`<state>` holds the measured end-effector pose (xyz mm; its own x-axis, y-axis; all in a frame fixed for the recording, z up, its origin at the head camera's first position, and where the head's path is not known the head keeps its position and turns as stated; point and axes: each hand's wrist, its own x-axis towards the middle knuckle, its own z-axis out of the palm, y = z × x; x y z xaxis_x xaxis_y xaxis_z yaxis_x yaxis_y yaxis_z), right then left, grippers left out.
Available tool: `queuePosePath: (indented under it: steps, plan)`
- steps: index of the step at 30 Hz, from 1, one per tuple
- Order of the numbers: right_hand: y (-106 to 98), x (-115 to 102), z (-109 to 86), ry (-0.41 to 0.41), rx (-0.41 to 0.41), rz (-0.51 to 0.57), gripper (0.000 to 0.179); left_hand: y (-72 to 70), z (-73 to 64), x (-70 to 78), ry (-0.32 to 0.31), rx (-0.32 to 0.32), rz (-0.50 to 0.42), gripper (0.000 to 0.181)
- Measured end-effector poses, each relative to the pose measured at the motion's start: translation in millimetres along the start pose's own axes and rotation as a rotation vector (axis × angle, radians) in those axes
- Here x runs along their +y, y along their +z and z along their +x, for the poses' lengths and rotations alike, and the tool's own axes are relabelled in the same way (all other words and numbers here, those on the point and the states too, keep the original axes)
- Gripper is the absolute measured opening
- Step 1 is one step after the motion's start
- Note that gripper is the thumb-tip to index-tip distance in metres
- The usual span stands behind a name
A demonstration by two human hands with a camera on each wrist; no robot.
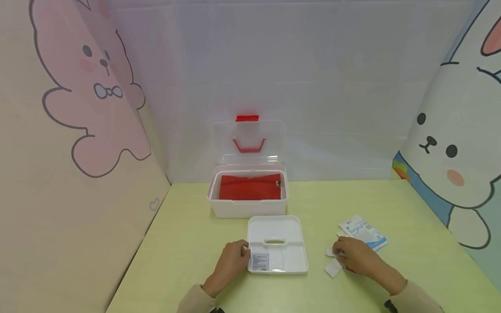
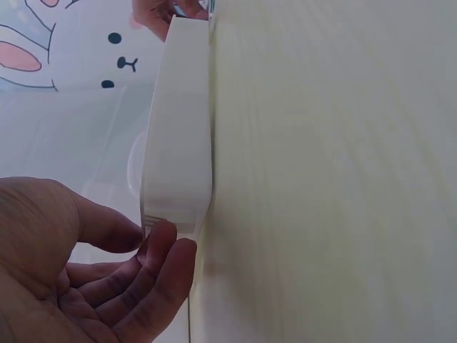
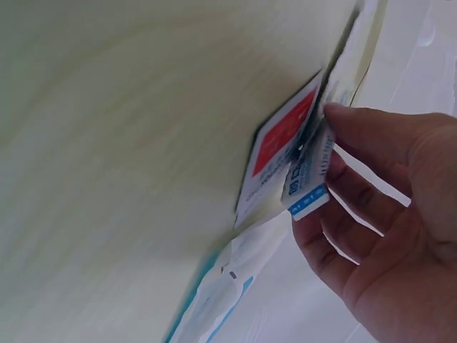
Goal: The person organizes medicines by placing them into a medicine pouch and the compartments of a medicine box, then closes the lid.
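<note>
My left hand [image 1: 232,263] is at the left edge of a white plastic tray [image 1: 294,257], its thumb and fingertips pinching the corner in the left wrist view. The tray has a slot handle in its middle and a printed label [image 1: 260,261] at its lower left. To the right, my right hand [image 1: 357,256] pinches a small white packet with blue print [image 3: 308,175] between thumb and fingers. Right beside it in the right wrist view lies a flat packet with a red panel [image 3: 282,143]. Another small white packet [image 1: 333,268] lies on the table near the fingertips.
Behind the tray stands a white box [image 1: 250,210], its clear lid [image 1: 223,143] with red handle raised. A red pouch [image 1: 250,188] sits inside. Just beyond my right hand lies a white and blue packet marked "Surgical" [image 1: 364,231]. A curtain [image 1: 332,95] backs the table.
</note>
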<state>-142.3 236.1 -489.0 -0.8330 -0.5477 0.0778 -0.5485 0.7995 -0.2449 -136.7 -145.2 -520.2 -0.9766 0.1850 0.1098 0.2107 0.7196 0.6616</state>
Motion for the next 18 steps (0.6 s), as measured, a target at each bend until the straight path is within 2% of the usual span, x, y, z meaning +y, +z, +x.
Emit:
queuePosePath:
  steps: [18]
  plan:
    - [0.6,-4.9,5.2,0.101,0.082,-0.047,0.014,-0.6,-0.2,-0.5,0.021,0.011,-0.008,0.018]
